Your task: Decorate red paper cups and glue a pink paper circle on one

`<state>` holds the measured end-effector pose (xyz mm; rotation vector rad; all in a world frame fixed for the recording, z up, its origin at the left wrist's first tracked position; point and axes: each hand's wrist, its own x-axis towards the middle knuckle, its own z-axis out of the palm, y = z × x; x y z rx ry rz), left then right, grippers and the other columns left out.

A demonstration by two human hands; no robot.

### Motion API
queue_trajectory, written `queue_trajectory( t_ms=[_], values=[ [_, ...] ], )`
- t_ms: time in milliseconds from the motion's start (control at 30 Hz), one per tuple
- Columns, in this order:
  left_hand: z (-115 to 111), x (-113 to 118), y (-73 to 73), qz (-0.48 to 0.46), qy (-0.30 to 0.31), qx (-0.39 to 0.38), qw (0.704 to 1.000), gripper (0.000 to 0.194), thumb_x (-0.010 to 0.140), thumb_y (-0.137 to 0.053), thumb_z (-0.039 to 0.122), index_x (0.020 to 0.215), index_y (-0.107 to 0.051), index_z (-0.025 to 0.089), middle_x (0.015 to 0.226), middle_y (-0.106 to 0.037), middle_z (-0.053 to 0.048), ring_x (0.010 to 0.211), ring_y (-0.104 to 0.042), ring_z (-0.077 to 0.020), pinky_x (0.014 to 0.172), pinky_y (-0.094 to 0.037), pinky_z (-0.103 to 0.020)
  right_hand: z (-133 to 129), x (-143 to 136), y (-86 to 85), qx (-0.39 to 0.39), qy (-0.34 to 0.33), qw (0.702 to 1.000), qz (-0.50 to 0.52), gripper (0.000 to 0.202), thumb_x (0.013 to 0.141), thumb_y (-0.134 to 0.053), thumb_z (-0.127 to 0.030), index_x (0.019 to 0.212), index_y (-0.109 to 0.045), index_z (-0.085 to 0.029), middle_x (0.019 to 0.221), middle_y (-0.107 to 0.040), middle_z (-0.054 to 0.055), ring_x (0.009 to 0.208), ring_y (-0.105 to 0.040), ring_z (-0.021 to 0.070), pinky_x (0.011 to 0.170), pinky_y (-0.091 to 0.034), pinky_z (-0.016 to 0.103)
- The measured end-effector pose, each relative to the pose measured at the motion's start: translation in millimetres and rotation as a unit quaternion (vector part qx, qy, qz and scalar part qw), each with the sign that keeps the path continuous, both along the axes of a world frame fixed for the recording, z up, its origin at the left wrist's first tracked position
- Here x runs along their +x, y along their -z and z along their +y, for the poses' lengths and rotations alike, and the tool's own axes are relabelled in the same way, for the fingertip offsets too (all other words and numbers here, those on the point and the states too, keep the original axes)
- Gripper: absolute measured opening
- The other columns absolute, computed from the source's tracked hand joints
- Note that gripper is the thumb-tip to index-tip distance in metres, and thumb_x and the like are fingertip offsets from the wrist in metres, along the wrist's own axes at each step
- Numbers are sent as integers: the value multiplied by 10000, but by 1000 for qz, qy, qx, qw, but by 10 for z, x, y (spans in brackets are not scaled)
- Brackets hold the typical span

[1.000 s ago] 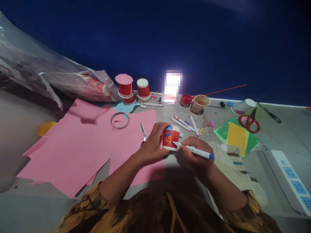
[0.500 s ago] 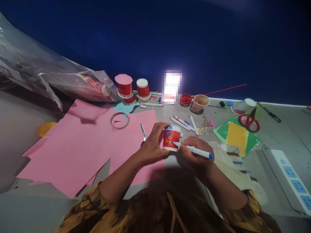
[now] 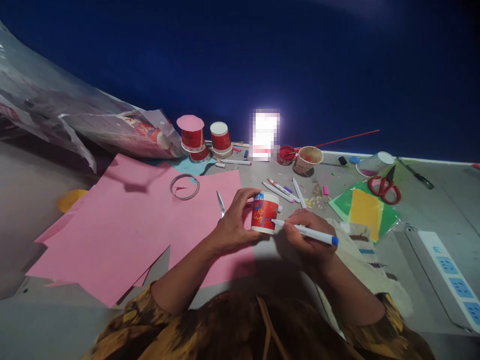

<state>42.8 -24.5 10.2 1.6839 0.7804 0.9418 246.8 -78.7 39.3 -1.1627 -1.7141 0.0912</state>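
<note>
My left hand (image 3: 237,216) is closed round a red paper cup (image 3: 267,214) with white bands and gold lettering, its thumb low and its fingers at the top. Blue marks show on the cup's upper side, and a blue line lies lower down. In my right hand (image 3: 313,235) is a white marker pen (image 3: 313,234) with a blue end, its tip against the cup's lower right side. Beside my left wrist, scissors (image 3: 221,202) lie partly hidden on the pink paper (image 3: 123,225). Several other markers (image 3: 279,191) lie just beyond the cup.
A pink-topped red cup stack (image 3: 192,137) and an upturned cup (image 3: 220,137) stand at the back. Behind my right hand are a patterned paper cup (image 3: 308,159), red-handled scissors (image 3: 384,191) and coloured sheets (image 3: 365,207). A power strip (image 3: 450,277) lies far right; a tape ring (image 3: 185,187) rests on paper.
My right hand and the marker have shifted to the right along the cup, and the blue line there now reaches farther right. My left hand keeps its hold on the cup.
</note>
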Motion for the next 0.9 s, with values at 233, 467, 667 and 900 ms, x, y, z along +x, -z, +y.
queue_trajectory(
  t_ms=[233,467,667,900],
  values=[
    [6,-14,20,1,1,-6,1000,874,687,-920,302,1436,-470,318,1451,-449,-92,1391,-522,-318,1211,-445,-561,-9,21,-4,-20,-9,1000,8,145,878,-648,-190,745,-682,-237,633,-731,-2,551,-709,166,546,-567,263],
    [5,-12,34,1,-2,-10,1000,872,689,-930,313,1436,-479,324,1461,-457,-88,1391,-530,-311,1221,-433,-557,-20,51,27,-23,-3,999,-45,146,879,-635,-192,762,-706,-243,643,-743,3,586,-736,180,573,-593,267],
    [16,-9,33,-11,-7,-16,1000,888,670,-940,284,1432,-485,319,1452,-456,-83,1388,-527,-301,1229,-424,-548,-16,9,-25,-20,-13,999,-39,176,871,-612,-171,719,-665,-240,605,-721,-14,536,-708,154,540,-548,239],
    [31,-23,34,-7,-13,-8,1000,860,677,-914,265,1423,-489,311,1449,-466,-83,1394,-522,-308,1229,-428,-557,-34,-4,-36,-14,-33,999,-32,161,877,-615,-163,742,-652,-243,624,-725,-16,559,-714,154,551,-543,240]
  ],
)
